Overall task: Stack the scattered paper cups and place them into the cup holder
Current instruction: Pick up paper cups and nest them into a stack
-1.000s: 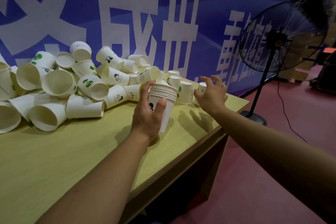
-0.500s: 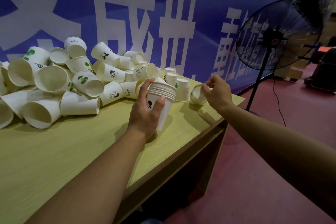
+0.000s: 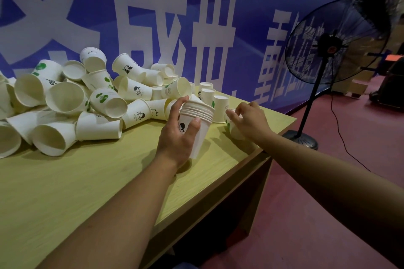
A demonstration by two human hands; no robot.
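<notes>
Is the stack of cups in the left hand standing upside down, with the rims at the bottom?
No, the stack of cups in the left hand is upright, its nested rims showing at the top.

Blue banner (image 3: 251, 17), black fan (image 3: 332, 41) — perhaps idle

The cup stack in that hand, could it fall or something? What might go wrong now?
1. The left hand holds the cup stack tilted above the table; a loose grip might let it slip.
2. The right hand is picking up a single cup close to the table's edge, so it could drop to the floor.
3. Upright cups stand just behind both hands and might get knocked over.
</notes>
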